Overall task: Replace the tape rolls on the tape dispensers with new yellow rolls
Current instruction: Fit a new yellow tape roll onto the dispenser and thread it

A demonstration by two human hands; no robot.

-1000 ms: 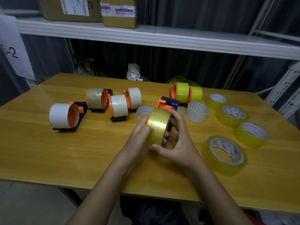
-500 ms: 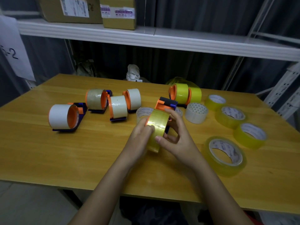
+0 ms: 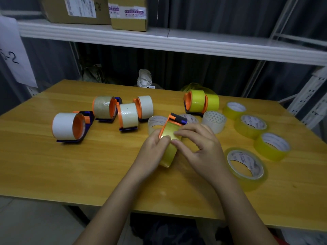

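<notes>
In the middle of the wooden table (image 3: 88,170) stands a tape dispenser (image 3: 177,120) with an orange and blue frame, and a yellow roll (image 3: 169,151) sits on it. My left hand (image 3: 154,149) grips the roll's left side. My right hand (image 3: 200,147) pinches the tape at the roll's top with thumb and forefinger. Several dispensers with white or clear rolls (image 3: 67,126) stand to the left. Two dispensers with yellow rolls (image 3: 198,100) stand at the back right. Several loose yellow rolls (image 3: 246,165) lie flat on the right.
A white roll (image 3: 215,121) and clear rolls (image 3: 156,122) lie just behind the hands. A white shelf (image 3: 177,43) with cardboard boxes (image 3: 129,13) hangs over the table's far edge. A metal rack upright (image 3: 307,96) stands at the right.
The roll has tilted so its orange hub edge shows at the top left. My right hand moved from the roll's right side up onto its top. My left hand stayed on the left side.
</notes>
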